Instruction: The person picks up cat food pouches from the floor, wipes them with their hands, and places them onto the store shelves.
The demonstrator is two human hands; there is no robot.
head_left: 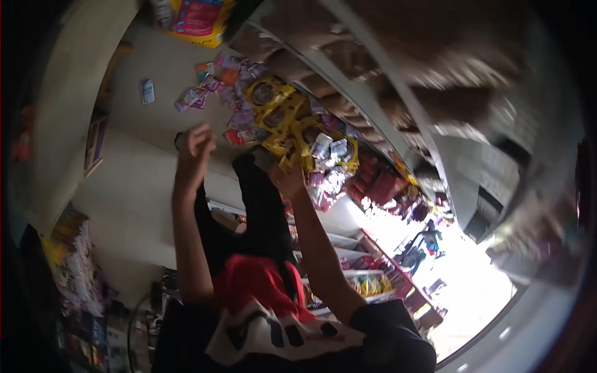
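My left hand (pixel 198 144) is raised over the floor at the left, its fingers partly curled and blurred, with nothing visible in it. At the edge of a pile, my right hand (pixel 287 179) touches or hovers by yellow packages (pixel 280 118); its fingers are too dark and smeared to read. White and silver packets (pixel 329 148) lie just beyond it. Purple and pink packets (pixel 239 102) are scattered farther up the floor. A small light-blue packet (pixel 147 91) lies apart from them.
Shelves (pixel 392 81) run along the upper right, blurred. A large yellow and pink bag (pixel 199 20) stands at the top. More shelves with packets (pixel 373 285) are at the lower right, near a bright doorway (pixel 479 304). Stacked goods (pixel 78 267) line the left.
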